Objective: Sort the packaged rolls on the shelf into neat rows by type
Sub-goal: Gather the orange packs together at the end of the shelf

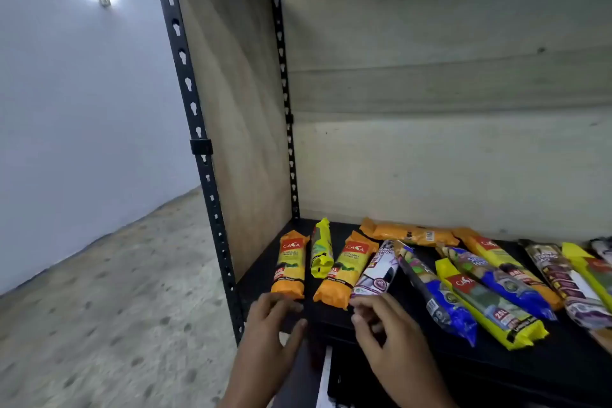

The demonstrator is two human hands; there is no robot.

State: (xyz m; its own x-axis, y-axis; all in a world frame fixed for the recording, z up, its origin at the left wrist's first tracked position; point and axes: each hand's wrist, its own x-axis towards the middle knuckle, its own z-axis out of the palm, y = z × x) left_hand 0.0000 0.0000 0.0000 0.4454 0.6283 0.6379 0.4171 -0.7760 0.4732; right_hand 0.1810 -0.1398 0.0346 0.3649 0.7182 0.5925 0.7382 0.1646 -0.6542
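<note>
Several packaged rolls lie on the black shelf (546,351). At the left, two orange packs (288,267) (344,270) point toward me with a small yellow-green pack (320,250) between them. A white and purple pack (377,270) lies right of those. Another orange pack (409,233) lies crosswise at the back. My left hand (273,325) rests at the shelf's front edge, fingertips touching the near end of the left orange pack, holding nothing. My right hand (384,325) has its fingertips at the near end of the white and purple pack, fingers curled, no clear grip.
Further right lie a blue pack (437,298), a yellow-green pack (490,305), another blue pack (500,281), an orange pack (510,265) and more at the frame edge. A black perforated upright (198,149) and wooden side panel (238,116) bound the left. Concrete floor lies below left.
</note>
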